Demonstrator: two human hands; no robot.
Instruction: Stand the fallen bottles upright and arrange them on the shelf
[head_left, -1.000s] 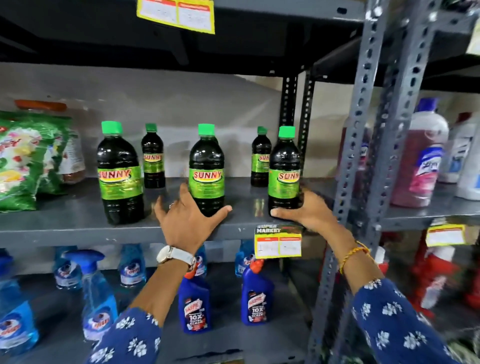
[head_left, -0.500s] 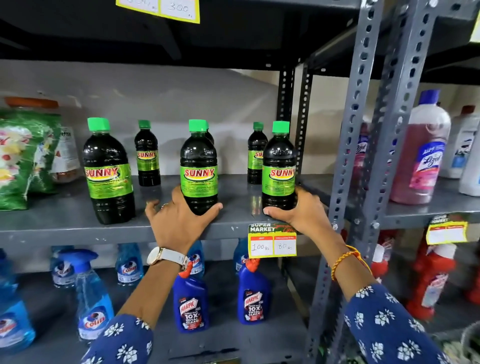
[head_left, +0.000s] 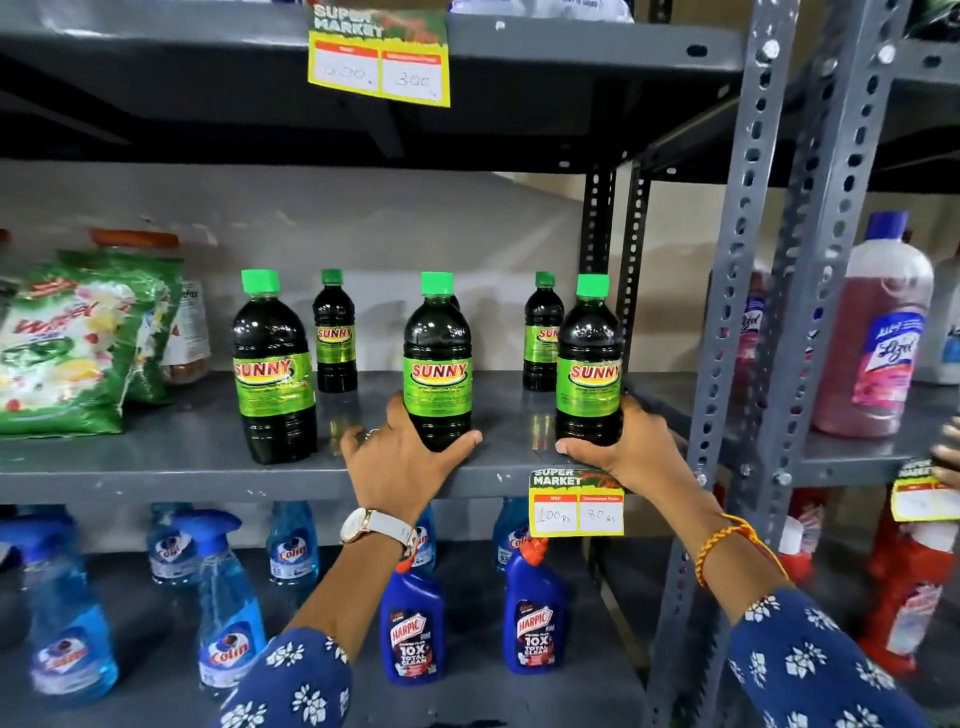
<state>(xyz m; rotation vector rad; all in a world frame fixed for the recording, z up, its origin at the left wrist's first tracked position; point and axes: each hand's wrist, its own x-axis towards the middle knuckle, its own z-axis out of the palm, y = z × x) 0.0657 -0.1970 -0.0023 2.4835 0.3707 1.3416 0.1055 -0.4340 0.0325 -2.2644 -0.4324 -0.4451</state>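
Three large dark Sunny bottles with green caps stand upright along the front of the grey shelf (head_left: 156, 467): a left one (head_left: 274, 364), a middle one (head_left: 438, 364) and a right one (head_left: 589, 364). Smaller Sunny bottles (head_left: 335, 332) (head_left: 542, 332) stand behind them, and another is mostly hidden behind the middle bottle. My left hand (head_left: 400, 462) cups the base of the middle bottle, thumb across its front. My right hand (head_left: 623, 449) wraps the base of the right bottle from the right side.
A green detergent bag (head_left: 67, 343) and a jar (head_left: 187, 332) sit at the shelf's left. Perforated steel posts (head_left: 727, 312) rise just right of the right bottle. A pink Lizol bottle (head_left: 878, 332) stands beyond. Colin sprays (head_left: 228, 613) and Harpic bottles (head_left: 413, 623) fill the shelf below.
Both hands stay at the bases of the same two bottles. My left fingers have closed in more snugly around the middle bottle. The view has shifted slightly.
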